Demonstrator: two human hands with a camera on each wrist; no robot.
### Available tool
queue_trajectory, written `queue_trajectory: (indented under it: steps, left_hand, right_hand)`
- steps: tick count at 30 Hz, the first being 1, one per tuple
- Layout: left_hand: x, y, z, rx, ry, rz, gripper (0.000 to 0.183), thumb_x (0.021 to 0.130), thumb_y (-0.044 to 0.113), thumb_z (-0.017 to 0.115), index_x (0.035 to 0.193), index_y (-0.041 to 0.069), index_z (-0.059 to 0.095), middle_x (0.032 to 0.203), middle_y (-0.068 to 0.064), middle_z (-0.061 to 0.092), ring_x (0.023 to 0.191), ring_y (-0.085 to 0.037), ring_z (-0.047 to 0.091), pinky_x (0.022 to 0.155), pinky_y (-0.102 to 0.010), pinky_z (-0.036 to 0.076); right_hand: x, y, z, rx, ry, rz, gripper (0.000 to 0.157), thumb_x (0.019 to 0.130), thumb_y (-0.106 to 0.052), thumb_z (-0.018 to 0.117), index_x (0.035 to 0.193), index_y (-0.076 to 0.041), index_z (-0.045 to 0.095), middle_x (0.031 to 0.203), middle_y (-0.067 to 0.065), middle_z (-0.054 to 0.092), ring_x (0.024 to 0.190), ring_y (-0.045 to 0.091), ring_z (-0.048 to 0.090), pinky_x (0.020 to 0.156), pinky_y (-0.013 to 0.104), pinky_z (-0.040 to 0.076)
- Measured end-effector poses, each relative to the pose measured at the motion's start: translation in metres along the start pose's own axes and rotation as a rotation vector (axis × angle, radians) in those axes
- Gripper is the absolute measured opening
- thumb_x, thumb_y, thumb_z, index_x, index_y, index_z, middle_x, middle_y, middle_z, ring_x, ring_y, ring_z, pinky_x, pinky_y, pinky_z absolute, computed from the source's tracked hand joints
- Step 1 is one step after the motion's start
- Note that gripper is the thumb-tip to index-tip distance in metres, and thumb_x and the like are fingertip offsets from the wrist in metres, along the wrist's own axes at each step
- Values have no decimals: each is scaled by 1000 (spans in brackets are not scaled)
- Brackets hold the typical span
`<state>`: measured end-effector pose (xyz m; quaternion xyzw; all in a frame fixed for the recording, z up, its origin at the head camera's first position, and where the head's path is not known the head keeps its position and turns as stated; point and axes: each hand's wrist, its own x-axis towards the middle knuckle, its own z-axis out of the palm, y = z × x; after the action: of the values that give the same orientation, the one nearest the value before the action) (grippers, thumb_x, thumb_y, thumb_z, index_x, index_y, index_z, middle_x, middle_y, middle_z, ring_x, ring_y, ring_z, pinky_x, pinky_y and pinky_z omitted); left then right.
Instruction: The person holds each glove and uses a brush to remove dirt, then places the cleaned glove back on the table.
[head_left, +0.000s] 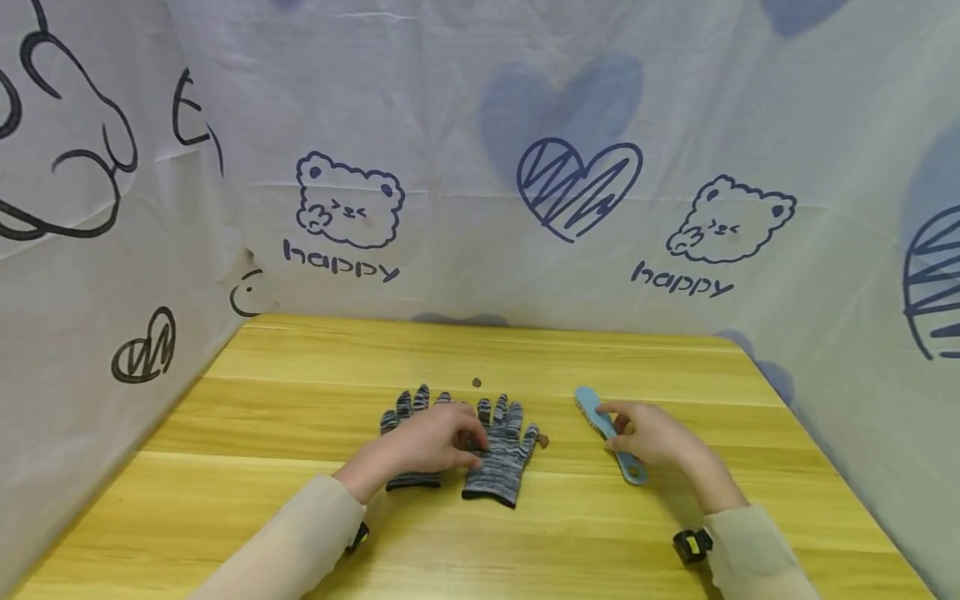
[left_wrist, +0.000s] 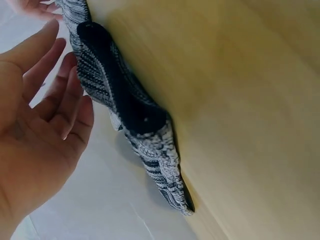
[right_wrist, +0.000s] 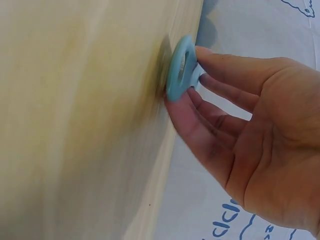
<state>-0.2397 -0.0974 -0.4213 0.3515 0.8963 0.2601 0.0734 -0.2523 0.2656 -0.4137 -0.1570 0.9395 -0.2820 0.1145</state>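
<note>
A light blue brush with pale bristles along one side lies slantwise on the table to the right. My right hand pinches its handle between thumb and fingers; in the right wrist view the handle's holed end shows at the fingertips. Two grey-and-black knitted gloves lie side by side, fingers pointing away from me. Over them hovers my left hand, its fingers loosely bent and holding nothing. It partly hides the left glove and overlaps the edge of the right glove. Black cuffs face the left wrist camera.
A small brown bit lies beyond the gloves, and another brown piece sits beside the right glove's thumb. The wooden table is bordered by white cloth printed with hearts and bears at the back and both sides.
</note>
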Motion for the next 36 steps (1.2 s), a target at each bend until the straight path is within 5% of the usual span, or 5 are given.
queue_trajectory:
  steps: [5,15,27,31,36]
  left_hand:
    - [3,1,3,68,-73,-11,25,91,30,83,113,20,77,107,8,61,88,-6,57,76,-24,53]
    - [8,9,8,232,-30,-51,26,90,37,84,110,21,77,106,8,61,90,-7,58,79,-29,55]
    - [6,0,5,121,-12,-32,26,92,33,83,113,19,76,108,7,62,92,-9,59,79,-30,55]
    - [-6,-5,-3,58,51,-38,25,94,29,81,115,16,76,108,2,64,85,-11,57,73,-31,53]
    - [-28,-5,-16,-7,214,-46,32,97,29,77,123,11,72,122,-3,66,107,-24,65,90,-45,57]
  right_hand:
    - [-1,-1,1,45,-6,3,62,96,-10,76,151,0,50,107,15,62,67,20,62,57,34,58]
    - [-4,-2,4,76,7,25,69,94,-11,79,153,2,46,93,11,60,63,21,63,57,36,59]
    - [-5,-1,-1,65,30,44,60,101,-15,70,154,-1,46,97,11,63,61,21,62,54,33,55]
    - [-7,-7,-6,18,137,-21,52,103,-16,66,151,-1,50,106,13,66,65,20,62,55,33,52]
    - [-16,-12,-6,-50,462,-110,44,107,-24,62,144,-2,58,121,20,66,100,33,67,81,48,60]
